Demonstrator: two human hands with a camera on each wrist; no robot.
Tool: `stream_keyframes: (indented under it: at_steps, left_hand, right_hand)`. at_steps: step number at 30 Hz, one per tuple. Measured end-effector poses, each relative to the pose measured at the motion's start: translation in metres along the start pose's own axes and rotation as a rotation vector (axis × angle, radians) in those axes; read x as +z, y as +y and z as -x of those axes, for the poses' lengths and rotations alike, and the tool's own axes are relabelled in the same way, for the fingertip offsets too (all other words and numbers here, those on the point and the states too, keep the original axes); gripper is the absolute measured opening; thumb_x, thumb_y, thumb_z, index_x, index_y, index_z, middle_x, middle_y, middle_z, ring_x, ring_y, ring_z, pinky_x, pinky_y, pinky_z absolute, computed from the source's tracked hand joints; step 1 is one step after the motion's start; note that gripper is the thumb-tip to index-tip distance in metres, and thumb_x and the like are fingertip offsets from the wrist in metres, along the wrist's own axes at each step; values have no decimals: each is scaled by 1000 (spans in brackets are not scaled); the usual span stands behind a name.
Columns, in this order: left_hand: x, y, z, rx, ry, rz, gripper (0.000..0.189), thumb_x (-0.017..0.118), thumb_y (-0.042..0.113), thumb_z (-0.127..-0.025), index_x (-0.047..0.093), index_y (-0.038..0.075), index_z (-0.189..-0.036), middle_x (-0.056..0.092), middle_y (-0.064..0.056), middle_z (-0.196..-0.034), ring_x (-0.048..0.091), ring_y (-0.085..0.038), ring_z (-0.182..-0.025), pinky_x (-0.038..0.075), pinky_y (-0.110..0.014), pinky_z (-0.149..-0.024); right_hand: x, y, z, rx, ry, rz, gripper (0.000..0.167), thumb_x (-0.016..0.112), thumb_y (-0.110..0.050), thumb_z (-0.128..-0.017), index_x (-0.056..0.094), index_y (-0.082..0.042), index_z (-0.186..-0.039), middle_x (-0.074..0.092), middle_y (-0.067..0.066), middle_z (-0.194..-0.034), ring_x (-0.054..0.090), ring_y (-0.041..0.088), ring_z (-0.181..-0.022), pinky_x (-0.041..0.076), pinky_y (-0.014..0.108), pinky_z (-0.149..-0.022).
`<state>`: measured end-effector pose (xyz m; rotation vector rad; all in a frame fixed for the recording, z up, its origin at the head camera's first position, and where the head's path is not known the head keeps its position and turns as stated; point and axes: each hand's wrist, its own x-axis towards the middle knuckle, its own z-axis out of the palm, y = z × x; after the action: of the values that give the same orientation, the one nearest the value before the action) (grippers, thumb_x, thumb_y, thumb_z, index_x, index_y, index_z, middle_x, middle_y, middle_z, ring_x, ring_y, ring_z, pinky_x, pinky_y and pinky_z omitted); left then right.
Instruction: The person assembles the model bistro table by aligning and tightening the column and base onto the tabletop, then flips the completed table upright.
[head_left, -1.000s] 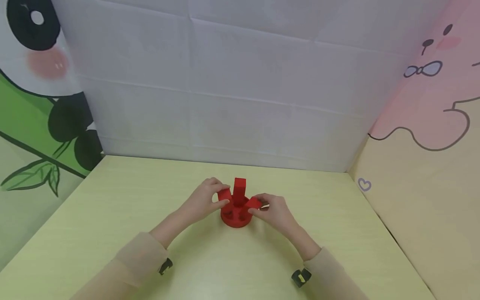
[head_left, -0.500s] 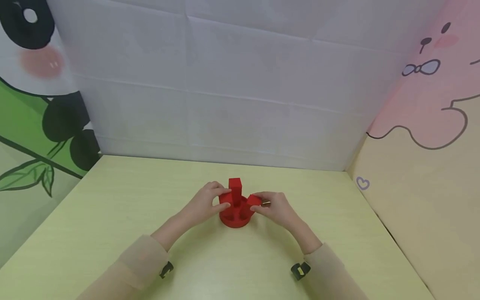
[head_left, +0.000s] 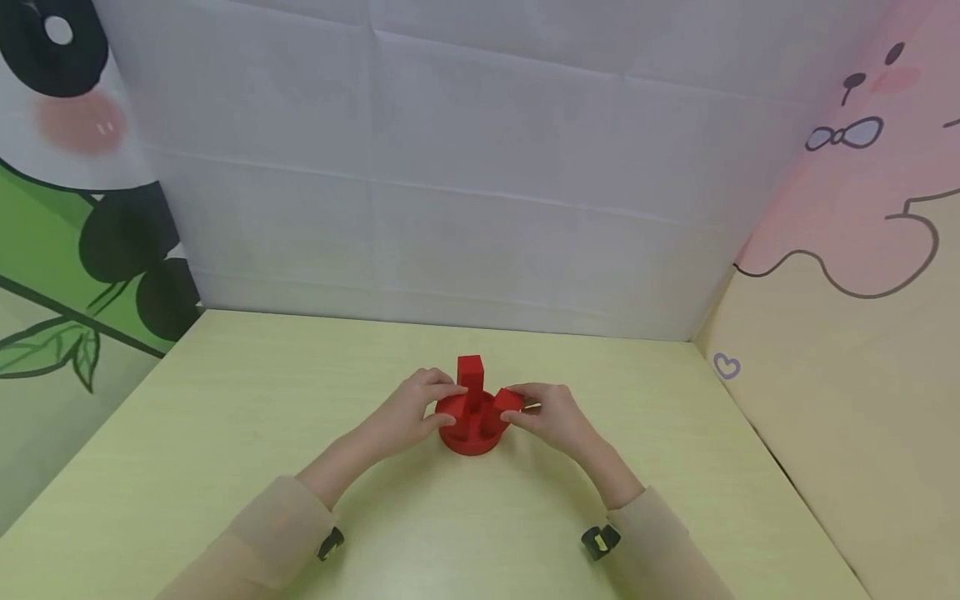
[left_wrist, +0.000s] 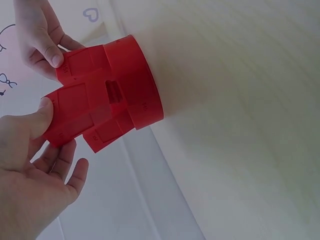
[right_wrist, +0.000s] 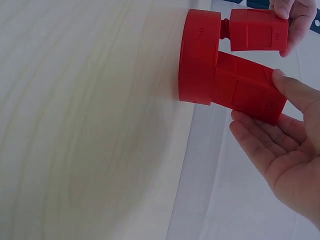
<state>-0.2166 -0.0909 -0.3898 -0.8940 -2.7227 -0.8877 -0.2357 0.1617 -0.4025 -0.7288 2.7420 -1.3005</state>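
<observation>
A round red base (head_left: 471,447) stands on the table, with three red rectangular blocks on it. My left hand (head_left: 408,414) pinches the left block (head_left: 451,407) between thumb and fingers. In the right wrist view, a narrow knobbed neck (right_wrist: 225,29) shows between that block and the base. My right hand (head_left: 551,417) pinches the right block (right_wrist: 247,90), which leans outward from the base. The rear block (head_left: 470,373) stands upright, touched by neither hand as far as I see. Small raised marks on the blocks are too small to read.
The pale wood-grain table (head_left: 465,533) spreads around the base. A white cloth backdrop (head_left: 480,183) rises behind its far edge. Cartoon-printed panels flank it, a green and white one (head_left: 45,208) at left and a pink one (head_left: 847,208) at right.
My left hand has moved down with its block, which now sits lower against the base. My right hand keeps its hold on the right block and has barely shifted.
</observation>
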Motion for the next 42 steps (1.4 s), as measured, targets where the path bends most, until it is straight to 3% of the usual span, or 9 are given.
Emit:
stream_keyframes:
  at_steps: [9,14,17,23,30,38,42]
  left_hand:
    - [-2,-3,-2,16,-9,-37,44,72,12,-82,61,6,-125,59,-7,-111,54,-21,-104,49,-36,-86]
    - [-2,-4,-3,-20,-17,-24,45,72,16,-84,60,6,-126,58,-7,-113,53,-22,-105,49,-37,-87]
    - [2,-3,-4,-41,13,-22,47,74,22,-82,62,7,-124,57,-5,-111,52,-20,-104,50,-34,-83]
    - [10,3,-7,-67,131,-36,46,78,28,-77,67,8,-117,53,-2,-101,48,-17,-96,48,-27,-72]
    - [11,7,-12,-140,147,35,46,79,26,-77,66,6,-117,52,-3,-100,49,-16,-93,50,-24,-70]
    - [11,0,-9,-136,153,128,38,79,22,-77,66,8,-110,56,-4,-106,54,-19,-95,53,-34,-78]
    - [8,-3,-6,-145,151,156,37,78,21,-78,67,9,-111,54,-4,-108,53,-18,-95,53,-33,-75]
  right_hand:
    - [0,-1,0,0,-8,12,37,74,-15,-81,66,-3,-115,69,7,-101,67,18,-89,56,26,-74]
    - [0,-1,-1,-1,-13,12,37,74,-15,-81,66,-3,-115,69,7,-101,67,18,-89,56,26,-74]
    - [0,-1,-1,7,-13,21,37,74,-15,-81,66,-3,-115,70,6,-101,67,18,-89,56,26,-74]
    - [1,-1,-2,10,-17,43,38,74,-15,-82,65,-4,-116,70,5,-102,67,17,-90,56,26,-74]
    - [0,0,-3,27,-21,40,38,74,-16,-81,65,-5,-117,69,4,-101,67,16,-90,56,25,-74]
    - [-1,0,-2,17,-23,33,39,74,-16,-81,65,-4,-117,70,5,-102,67,17,-90,56,25,-74]
    - [-1,0,-2,13,-24,23,39,74,-16,-81,65,-3,-117,70,6,-102,68,18,-90,56,26,-74]
